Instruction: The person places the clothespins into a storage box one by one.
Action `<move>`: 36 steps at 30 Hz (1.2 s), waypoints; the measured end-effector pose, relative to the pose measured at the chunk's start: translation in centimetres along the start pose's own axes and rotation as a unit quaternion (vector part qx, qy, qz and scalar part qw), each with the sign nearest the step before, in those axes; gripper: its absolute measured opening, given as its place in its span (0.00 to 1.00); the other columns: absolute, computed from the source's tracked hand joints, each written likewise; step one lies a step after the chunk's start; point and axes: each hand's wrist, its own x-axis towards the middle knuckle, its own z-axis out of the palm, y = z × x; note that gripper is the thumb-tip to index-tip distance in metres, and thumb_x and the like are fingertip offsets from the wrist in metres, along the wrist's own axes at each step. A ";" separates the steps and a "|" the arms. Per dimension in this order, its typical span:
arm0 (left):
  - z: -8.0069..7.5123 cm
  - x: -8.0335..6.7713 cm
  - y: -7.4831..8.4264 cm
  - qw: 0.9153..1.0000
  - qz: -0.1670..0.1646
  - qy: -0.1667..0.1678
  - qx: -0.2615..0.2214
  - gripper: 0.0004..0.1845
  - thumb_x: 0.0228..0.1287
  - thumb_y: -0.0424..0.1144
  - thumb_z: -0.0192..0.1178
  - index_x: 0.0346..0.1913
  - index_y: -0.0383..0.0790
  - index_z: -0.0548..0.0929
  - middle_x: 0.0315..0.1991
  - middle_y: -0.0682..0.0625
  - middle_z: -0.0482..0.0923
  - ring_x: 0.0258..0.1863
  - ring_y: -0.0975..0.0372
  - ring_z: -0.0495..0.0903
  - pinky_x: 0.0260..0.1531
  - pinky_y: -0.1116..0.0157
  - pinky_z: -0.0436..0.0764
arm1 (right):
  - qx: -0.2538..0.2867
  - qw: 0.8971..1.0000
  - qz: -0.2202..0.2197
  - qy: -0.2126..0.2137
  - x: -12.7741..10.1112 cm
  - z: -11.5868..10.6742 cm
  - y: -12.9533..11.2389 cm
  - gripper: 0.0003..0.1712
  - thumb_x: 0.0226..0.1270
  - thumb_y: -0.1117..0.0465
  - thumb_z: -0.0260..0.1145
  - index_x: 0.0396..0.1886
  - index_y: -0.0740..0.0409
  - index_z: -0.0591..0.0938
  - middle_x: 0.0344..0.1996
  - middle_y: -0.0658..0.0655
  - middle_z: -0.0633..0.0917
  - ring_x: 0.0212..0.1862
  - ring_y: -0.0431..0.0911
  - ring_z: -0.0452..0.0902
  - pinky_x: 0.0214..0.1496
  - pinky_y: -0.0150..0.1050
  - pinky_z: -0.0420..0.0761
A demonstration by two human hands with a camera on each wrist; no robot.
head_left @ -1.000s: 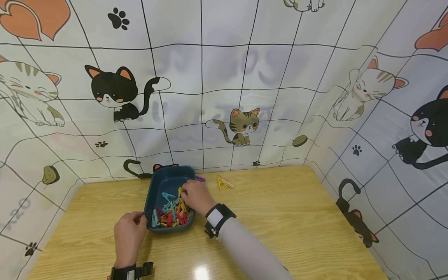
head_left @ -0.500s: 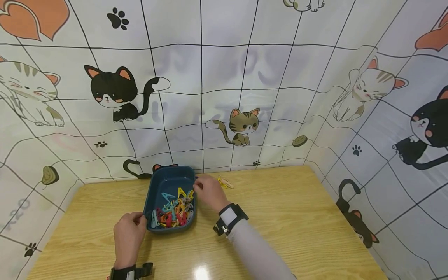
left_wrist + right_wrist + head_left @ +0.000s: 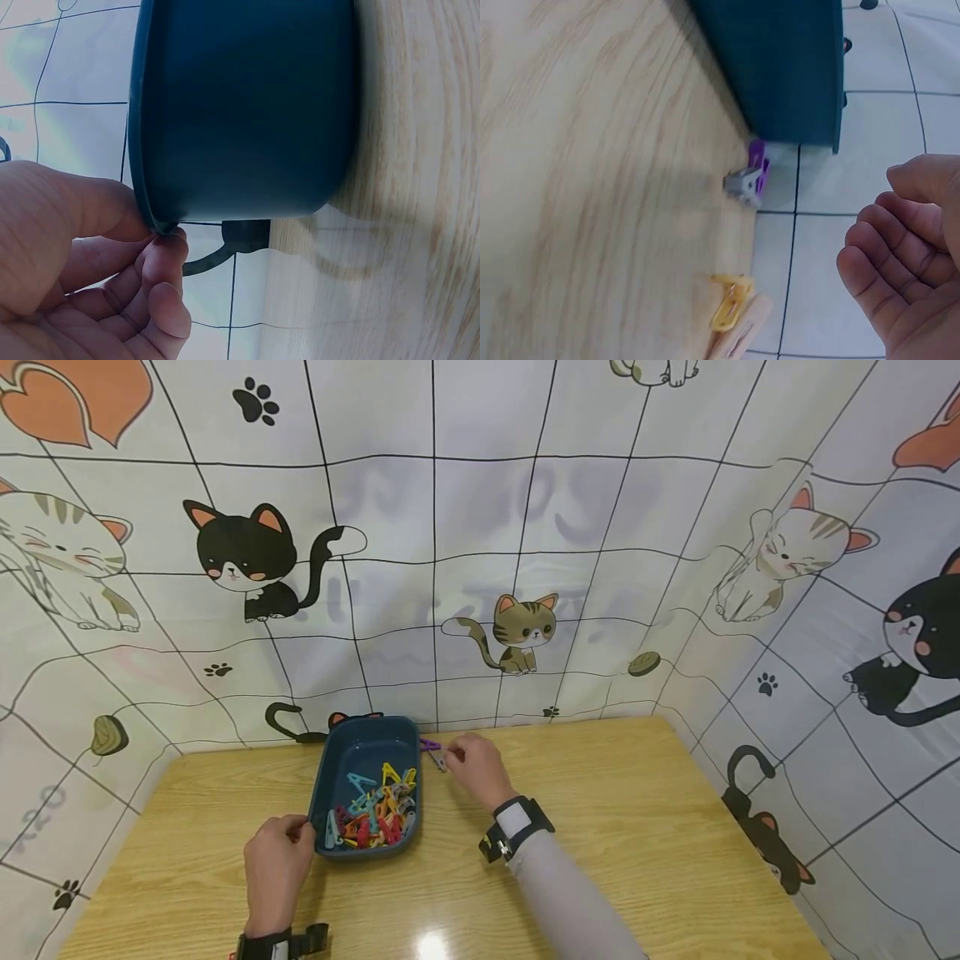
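Observation:
My left hand (image 3: 279,870) pinches the rim of a dark blue plastic bin (image 3: 324,777) at its near left side. In the left wrist view, the thumb lies on one side of the rim (image 3: 139,112) and the fingers on the other. Several coloured clothespins (image 3: 372,810) lie heaped in the bin's near half. My right hand (image 3: 480,768) is raised to the right of the bin, fingers loosely bent, holding nothing. Between it and the bin lie a purple clothespin (image 3: 429,744) and a grey clothespin (image 3: 742,184), side by side on the table.
A yellow clothespin (image 3: 732,304) and a wooden clothespin (image 3: 742,330) lie on the table (image 3: 637,827) by its back edge, hidden behind my right hand in the head view. A cat-patterned sheet (image 3: 405,610) hangs behind and along the sides.
My right hand has moved out of the bin, over its right rim and further right. A grey clothespin now lies beside the purple one, let go there. The left hand has stayed put.

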 end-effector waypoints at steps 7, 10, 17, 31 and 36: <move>0.0 0.0 -0.1 1.000 -0.001 0.002 0.000 0.07 0.58 0.26 0.62 0.34 0.24 0.89 0.25 0.40 0.82 0.24 0.50 0.80 0.25 0.55 0.76 | 0.000 1.000 0.026 0.003 -0.5 0.0 1.7 0.05 0.69 0.64 0.69 0.35 0.61 0.89 0.32 0.54 0.86 0.34 0.43 0.80 0.37 0.34 0.81; 0.0 0.0 -0.1 1.000 -0.001 0.003 -0.001 0.07 0.58 0.26 0.62 0.34 0.25 0.89 0.24 0.40 0.82 0.24 0.51 0.80 0.24 0.56 0.75 | -0.005 0.999 0.042 0.005 -0.7 0.2 2.4 0.05 0.68 0.64 0.69 0.33 0.60 0.88 0.31 0.53 0.85 0.33 0.43 0.79 0.36 0.34 0.80; 0.0 0.0 -0.1 1.000 -0.009 -0.001 -0.001 0.07 0.59 0.26 0.62 0.34 0.25 0.89 0.24 0.41 0.81 0.23 0.52 0.79 0.24 0.59 0.74 | -0.007 0.998 0.068 0.007 -1.0 0.5 3.6 0.05 0.66 0.66 0.70 0.30 0.59 0.87 0.29 0.53 0.85 0.31 0.41 0.78 0.34 0.35 0.80; -0.1 0.0 0.1 1.000 -0.011 -0.002 -0.001 0.07 0.59 0.26 0.62 0.34 0.25 0.89 0.25 0.40 0.81 0.23 0.52 0.79 0.24 0.59 0.74 | -0.034 0.992 0.120 -0.011 -1.3 1.4 4.6 0.03 0.66 0.67 0.71 0.34 0.62 0.90 0.33 0.58 0.89 0.33 0.44 0.81 0.37 0.39 0.83; -0.1 0.0 0.1 1.000 -0.006 0.001 0.000 0.07 0.59 0.26 0.62 0.34 0.24 0.89 0.24 0.40 0.81 0.23 0.52 0.79 0.23 0.58 0.74 | -0.036 0.989 0.139 -0.024 -1.2 1.7 4.9 0.04 0.65 0.66 0.71 0.34 0.63 0.90 0.33 0.58 0.89 0.34 0.46 0.83 0.38 0.41 0.84</move>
